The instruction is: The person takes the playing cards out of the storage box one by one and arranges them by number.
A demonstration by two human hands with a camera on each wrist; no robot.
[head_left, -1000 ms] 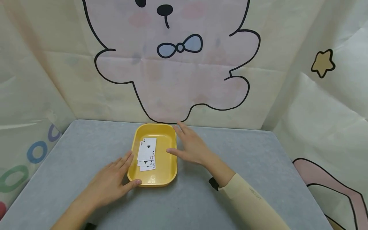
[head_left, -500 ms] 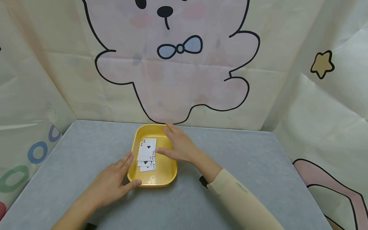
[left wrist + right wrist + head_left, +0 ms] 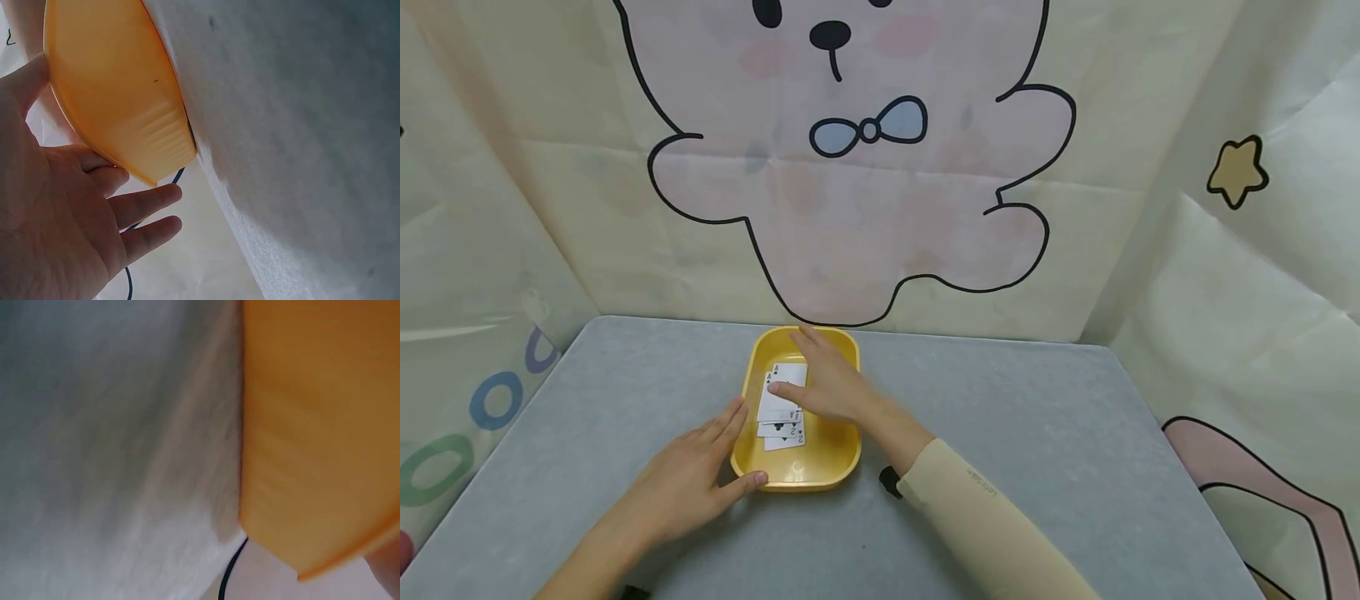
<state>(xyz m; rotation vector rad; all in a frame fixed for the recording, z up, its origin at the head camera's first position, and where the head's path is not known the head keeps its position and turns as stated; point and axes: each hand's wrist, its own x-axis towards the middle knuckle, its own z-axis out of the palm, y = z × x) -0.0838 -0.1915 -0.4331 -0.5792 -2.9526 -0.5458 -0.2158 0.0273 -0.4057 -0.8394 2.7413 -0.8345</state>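
A yellow rectangular tray [image 3: 808,473] stands on the grey table, and a few overlapping playing cards [image 3: 778,408], aces and twos, lie face up in its left half. My left hand [image 3: 688,475] rests at the tray's near left corner, fingers along the left rim and thumb at the front edge. In the left wrist view that hand [image 3: 56,212] touches the tray's outer wall [image 3: 112,81] with fingers spread. Over the tray reaches my right hand [image 3: 831,383], fingers stretched out, its thumb covering part of the top ace. The right wrist view is mostly tray side [image 3: 325,425].
The grey tabletop [image 3: 1000,433] extends on both sides of the tray. Behind it hangs a cloth backdrop [image 3: 865,208] with a cartoon animal. A dark cable [image 3: 230,572] runs past the tray in the right wrist view.
My right hand has moved left, from the tray's right rim to over the cards. The left hand, the tray and the cards have stayed in place.
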